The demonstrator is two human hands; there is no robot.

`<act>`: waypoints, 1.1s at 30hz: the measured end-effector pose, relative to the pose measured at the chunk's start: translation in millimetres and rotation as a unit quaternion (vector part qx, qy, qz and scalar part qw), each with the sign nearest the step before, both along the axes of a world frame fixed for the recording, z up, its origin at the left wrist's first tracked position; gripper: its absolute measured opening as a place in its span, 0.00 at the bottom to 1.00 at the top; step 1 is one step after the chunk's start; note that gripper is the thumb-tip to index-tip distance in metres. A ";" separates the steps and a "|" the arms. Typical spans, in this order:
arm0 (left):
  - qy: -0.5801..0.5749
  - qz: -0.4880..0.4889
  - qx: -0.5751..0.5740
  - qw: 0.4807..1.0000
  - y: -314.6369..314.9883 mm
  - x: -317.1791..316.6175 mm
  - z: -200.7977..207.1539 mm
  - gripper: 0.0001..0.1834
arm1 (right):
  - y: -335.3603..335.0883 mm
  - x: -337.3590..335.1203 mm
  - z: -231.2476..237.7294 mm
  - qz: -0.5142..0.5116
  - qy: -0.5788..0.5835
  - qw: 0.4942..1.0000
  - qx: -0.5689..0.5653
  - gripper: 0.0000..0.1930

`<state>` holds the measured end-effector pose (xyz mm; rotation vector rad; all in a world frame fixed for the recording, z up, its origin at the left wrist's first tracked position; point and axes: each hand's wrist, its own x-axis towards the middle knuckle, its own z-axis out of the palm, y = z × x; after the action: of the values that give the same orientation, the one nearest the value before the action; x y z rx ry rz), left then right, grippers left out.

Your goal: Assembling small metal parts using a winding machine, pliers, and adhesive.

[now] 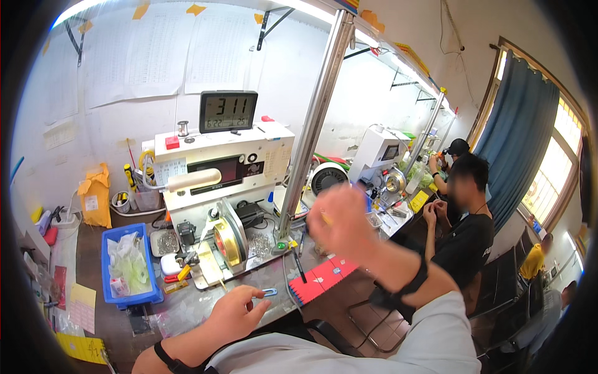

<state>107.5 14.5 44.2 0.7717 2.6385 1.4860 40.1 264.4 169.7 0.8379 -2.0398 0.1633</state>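
Note:
My left hand is low over the front edge of the workbench, its fingers curled and the thumb near the index finger. A small blue looped piece shows right at its fingertips; whether it is gripped or only lies beside them I cannot make out. My right hand is raised in front of me, bent at the wrist and smeared by motion, with a yellowish spot near its fingers. Below it lies a red mat with a dark pen-like tool. Ahead stands a white bench machine with a gold-rimmed wheel.
A blue basket with plastic bags stands left of the machine, near an orange-yellow paper envelope. A digital clock sits on the machine. A metal post rises from the bench. To the right, a person in black sits at another machine.

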 end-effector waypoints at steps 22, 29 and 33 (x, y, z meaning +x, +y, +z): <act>-0.091 -0.104 0.071 0.988 -8.3 -8.7 -26.4 0.11 | 8.2 -177.4 229.5 -0.077 0.029 0.915 -0.395 0.17; -0.106 -0.111 0.071 0.986 -9.3 -9.3 -24.1 0.10 | -4.3 -144.9 191.5 -0.041 -0.037 0.897 -0.438 0.18; -0.108 -0.113 0.069 0.985 -7.3 -8.6 -24.1 0.10 | 21.5 -134.3 141.8 -0.035 -0.135 0.912 -0.385 0.21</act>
<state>98.9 7.2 20.1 0.8336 2.2296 1.5997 -94.2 285.9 311.5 0.2444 -1.9938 1.0170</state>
